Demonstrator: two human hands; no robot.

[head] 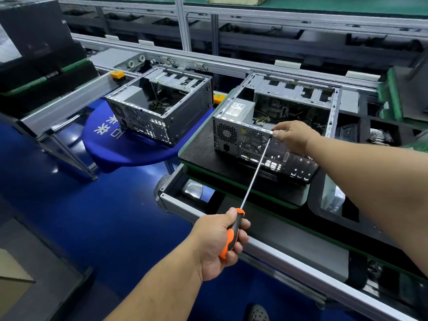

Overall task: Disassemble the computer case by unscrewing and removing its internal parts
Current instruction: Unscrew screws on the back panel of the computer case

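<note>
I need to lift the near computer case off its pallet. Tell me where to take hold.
Grip the near case by its open top rim, one hand on each long side rail, coming from above. The side panel is off, so the rails are exposed; the rear face is vents and ports.

2 open computer cases: one at 2 o'clock on the black pallet, second case at 11 o'clock on the blue round stool. 1 screwdriver, orange/black handle. 2 hands: left hand, right hand. 2 orange stops on the conveyor rail. 1 shoe at 6 o'clock.
</note>
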